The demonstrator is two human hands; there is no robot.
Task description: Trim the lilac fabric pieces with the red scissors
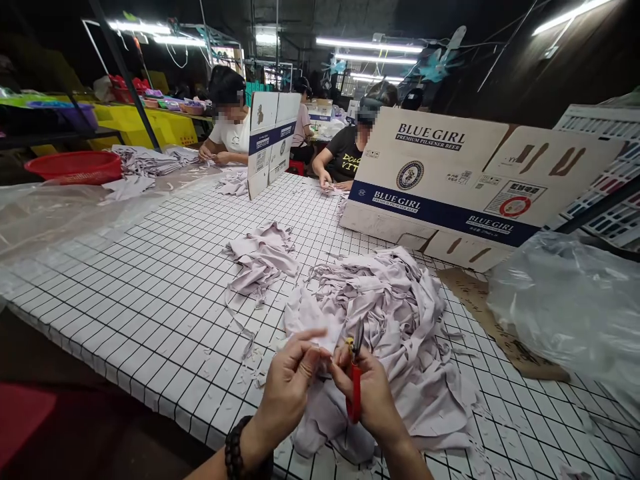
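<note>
At the near edge of the desk, which has a white cover with black grid lines, the left hand pinches a pale lilac fabric piece between thumb and fingers. On its wrist sits a dark bead bracelet. The right hand is closed around red-handled snips, whose dark blades point up, close beside the held fabric. Just behind both hands lies a big heap of the same lilac cloth, and part of it hangs down under the hands. A smaller pile lies to the left of the heap, a little apart. Small scraps are spread on the grid around them. Flattened beer cartons stand upright behind the heap like a wall. To the right lies a clear plastic bag. Far across the desk two other people sit and handle similar cloth. A red basin rests at the far left.
</note>
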